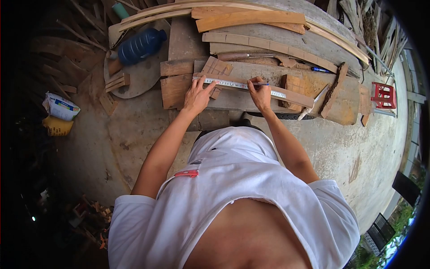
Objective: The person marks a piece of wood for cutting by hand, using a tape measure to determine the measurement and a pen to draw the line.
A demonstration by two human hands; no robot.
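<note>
A long white ruler with printed numbers lies along a narrow wooden strip, running across the work surface in front of me. My left hand is closed on the ruler's left end, thumb and fingers holding it against the wood. Farther right, my right hand pinches a blue pen just above the ruler's edge; the pen's tip is too small to make out. Beneath the ruler on the left is a small board with dark pencil-like lines. A wooden block sits under the strip at the right.
Curved wooden pieces and a marked curved strip lie behind. Another blue pen and a knife-like tool are at right. A blue water bottle lies left; a red stool stands far right.
</note>
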